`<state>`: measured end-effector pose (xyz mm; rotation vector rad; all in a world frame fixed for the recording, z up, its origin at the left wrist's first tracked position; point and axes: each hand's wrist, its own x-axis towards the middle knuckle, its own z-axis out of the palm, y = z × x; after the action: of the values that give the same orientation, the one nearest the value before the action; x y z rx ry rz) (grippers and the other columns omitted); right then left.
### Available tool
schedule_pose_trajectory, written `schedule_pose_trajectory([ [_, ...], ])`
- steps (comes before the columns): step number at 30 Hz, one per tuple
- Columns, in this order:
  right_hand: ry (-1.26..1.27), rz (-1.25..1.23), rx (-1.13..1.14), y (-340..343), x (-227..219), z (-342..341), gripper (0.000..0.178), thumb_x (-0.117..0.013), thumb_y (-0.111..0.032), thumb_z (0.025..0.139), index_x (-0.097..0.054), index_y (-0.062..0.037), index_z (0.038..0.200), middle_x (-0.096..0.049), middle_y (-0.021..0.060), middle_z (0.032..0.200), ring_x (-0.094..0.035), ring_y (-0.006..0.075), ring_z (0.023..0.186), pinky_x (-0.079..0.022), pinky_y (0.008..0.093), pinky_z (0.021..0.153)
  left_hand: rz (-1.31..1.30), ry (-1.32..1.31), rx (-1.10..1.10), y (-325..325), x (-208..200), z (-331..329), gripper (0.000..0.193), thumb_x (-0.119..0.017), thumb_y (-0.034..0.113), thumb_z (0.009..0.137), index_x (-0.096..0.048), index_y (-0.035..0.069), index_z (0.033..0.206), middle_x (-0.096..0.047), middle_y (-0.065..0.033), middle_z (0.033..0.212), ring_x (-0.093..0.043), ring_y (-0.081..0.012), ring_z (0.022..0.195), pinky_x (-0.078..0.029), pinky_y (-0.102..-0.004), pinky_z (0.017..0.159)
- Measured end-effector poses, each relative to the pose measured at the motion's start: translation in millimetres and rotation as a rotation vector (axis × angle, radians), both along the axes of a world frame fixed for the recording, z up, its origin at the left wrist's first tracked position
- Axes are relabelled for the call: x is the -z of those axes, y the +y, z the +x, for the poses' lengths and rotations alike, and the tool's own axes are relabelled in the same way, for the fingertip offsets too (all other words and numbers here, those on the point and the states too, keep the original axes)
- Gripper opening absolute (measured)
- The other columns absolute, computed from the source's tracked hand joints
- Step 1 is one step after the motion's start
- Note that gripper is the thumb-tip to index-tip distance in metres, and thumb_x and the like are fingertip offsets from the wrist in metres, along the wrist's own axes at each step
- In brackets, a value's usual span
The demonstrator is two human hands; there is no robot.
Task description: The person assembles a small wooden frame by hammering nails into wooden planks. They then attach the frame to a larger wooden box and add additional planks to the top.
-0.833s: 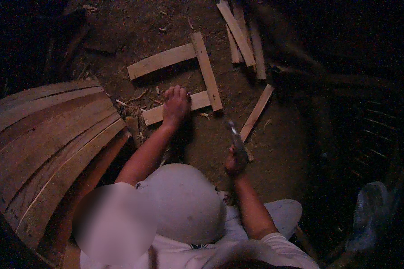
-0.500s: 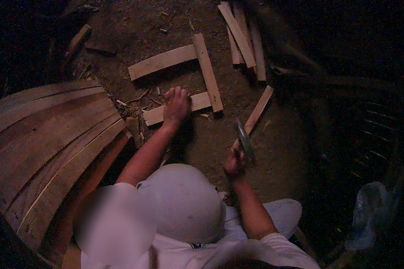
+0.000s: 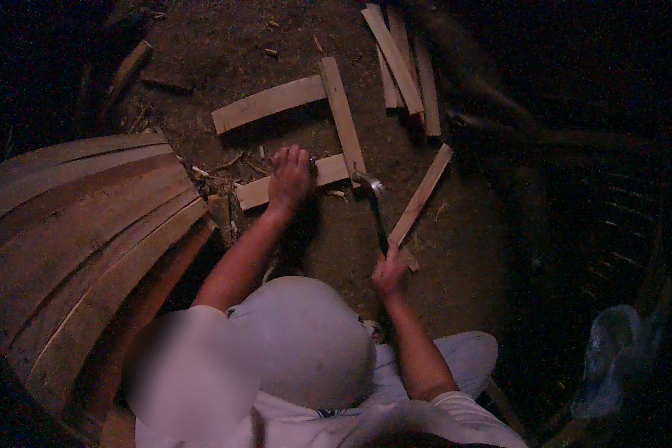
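On the dirt floor lie three pale wooden slats joined in a rough frame: two lie crosswise and a long one runs across their right ends. My left hand presses flat on the nearer slat. In my right hand is the handle of a hammer. The hammer's metal head rests down at the corner where the long slat meets the nearer one, close to my left fingers.
A stack of long curved planks fills the left side. A bundle of slats lies at the top right, and one loose slat lies beside the hammer. A pale plastic bag sits at the dark lower right.
My right hand has swung the hammer from a raised position down and left onto the frame's corner. My left hand has stayed on the nearer slat.
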<state>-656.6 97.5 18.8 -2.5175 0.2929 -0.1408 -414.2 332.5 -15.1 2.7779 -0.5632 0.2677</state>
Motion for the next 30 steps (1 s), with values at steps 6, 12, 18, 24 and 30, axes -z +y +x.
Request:
schedule_pose_trajectory([
  [6, 0.062, 0.073, 0.137, 8, -17, 11, 0.03, -0.053, -0.012, 0.098, -0.053, 0.0058, 0.122, -0.063, 0.0259, 0.086, -0.061, 0.0463, 0.08, -0.046, 0.0488, 0.068, -0.084, 0.033, 0.027, 0, -20, -1, 0.04, -0.064, 0.035, 0.089, -0.054, 0.004, 0.112, -0.051, -0.0163, 0.114, -0.047, -0.0353, 0.113, -0.038, -0.0456, 0.101],
  [12, 0.079, 0.14, 0.133, -1, -33, 29, 0.027, -0.052, -0.013, 0.099, -0.054, 0.0034, 0.12, -0.065, 0.0232, 0.091, -0.064, 0.0408, 0.083, -0.048, 0.0453, 0.07, -0.013, 0.057, 0.204, 11, -16, -6, 0.058, -0.069, 0.047, 0.085, -0.053, 0.003, 0.12, -0.049, -0.0164, 0.113, -0.045, -0.0357, 0.111, -0.038, -0.0457, 0.102],
  [18, 0.075, 0.294, 0.218, 7, -46, 43, 0.024, -0.054, -0.018, 0.101, -0.055, 0.0011, 0.116, -0.065, 0.0126, 0.087, -0.064, 0.0267, 0.079, -0.05, 0.0392, 0.071, 0.047, -0.106, 0.243, 13, -3, 2, 0.066, -0.065, 0.052, 0.087, -0.051, -0.001, 0.123, -0.049, -0.0175, 0.112, -0.046, -0.0359, 0.11, -0.042, -0.0439, 0.1],
  [24, 0.252, 0.542, 0.338, 14, -124, 81, 0.035, -0.054, -0.023, 0.102, -0.052, 0.0006, 0.128, -0.065, 0.0117, 0.1, -0.062, 0.0239, 0.086, -0.049, 0.0395, 0.079, -0.117, 0.221, 0.226, 17, -99, 7, 0.062, -0.07, 0.045, 0.086, -0.05, -0.001, 0.124, -0.05, -0.0212, 0.119, -0.047, -0.0424, 0.116, -0.046, -0.0478, 0.1],
  [30, 0.164, 0.277, 0.15, 3, -211, 116, 0.024, -0.054, -0.012, 0.099, -0.056, -0.0029, 0.122, -0.064, 0.0063, 0.082, -0.061, 0.0164, 0.066, -0.048, 0.0333, 0.058, -0.207, 0.464, 0.384, 37, -200, 29, 0.041, -0.073, 0.028, 0.084, -0.055, 0.002, 0.11, -0.054, -0.0193, 0.112, -0.051, -0.0398, 0.112, -0.051, -0.0464, 0.091],
])
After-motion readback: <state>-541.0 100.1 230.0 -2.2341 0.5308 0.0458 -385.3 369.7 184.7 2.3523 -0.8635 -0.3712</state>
